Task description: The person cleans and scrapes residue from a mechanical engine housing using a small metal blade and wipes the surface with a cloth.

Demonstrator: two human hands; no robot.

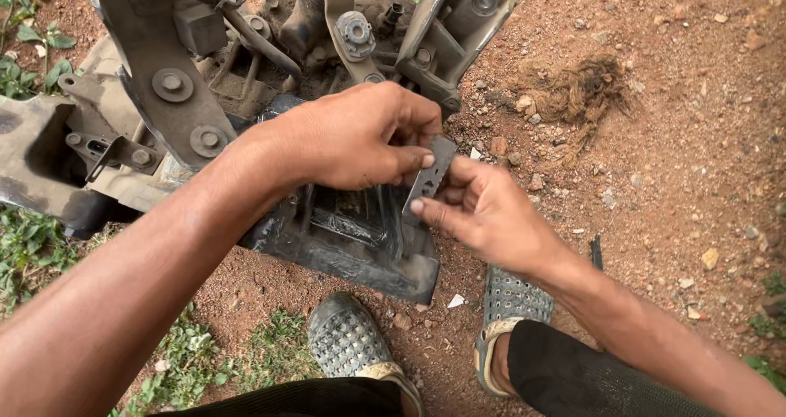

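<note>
**A:** What are your hands doing?

**B:** Your left hand (352,138) and your right hand (483,212) are both pinching one small flat metal plate (429,174), in the middle of the frame. Your left thumb and fingers are closed on its upper end. Your right fingertips are closed on its lower end.

**A:** Which way does the plate lie?

**B:** Its long side runs from upper right down to lower left, a bit tilted. It sits right between your hands. Both touch it, so neither one is nearer.

**A:** What is under it?

**B:** A black plastic tray piece (352,245) lies just below your hands. Behind it, in the upper left, is a big dirty metal bracket part (172,81) with bolts. Your two sandals (348,335) are at the bottom, on red dirt (679,138). A clump of dry fibres (581,93) lies in the upper right.

**A:** What can't you see?

**B:** Your left hand hides the top of the plate. I can't tell if the plate has holes. The big part is cut off at the top edge.
</note>
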